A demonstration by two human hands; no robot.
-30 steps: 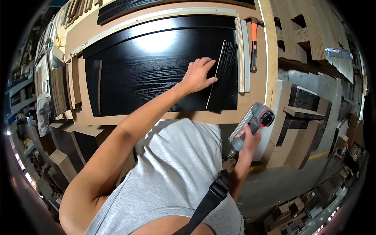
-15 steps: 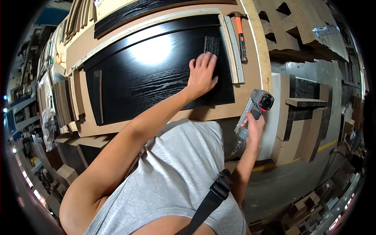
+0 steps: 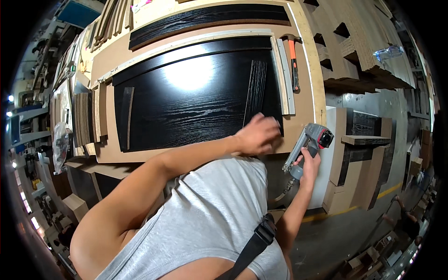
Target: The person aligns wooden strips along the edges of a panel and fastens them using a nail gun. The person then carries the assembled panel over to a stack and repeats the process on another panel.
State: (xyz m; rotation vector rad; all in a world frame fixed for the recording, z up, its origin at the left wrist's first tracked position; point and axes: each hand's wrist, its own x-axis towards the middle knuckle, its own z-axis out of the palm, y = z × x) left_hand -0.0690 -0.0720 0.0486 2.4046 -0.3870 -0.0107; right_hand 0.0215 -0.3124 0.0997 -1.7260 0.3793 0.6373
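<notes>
Workbench [image 3: 314,63] beside nail gun [image 3: 314,134], any lettering illegible

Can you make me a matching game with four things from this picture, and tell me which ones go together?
Things:
1. Hammer
2. Nail gun
3. Left hand
4. Shirt

Clues:
A. by the near end of the loose black strip
B. has an orange and black handle
C. grey cloth, worn by the person
D. held in the right hand

Pairs: 1-B, 2-D, 3-A, 4-C
</notes>
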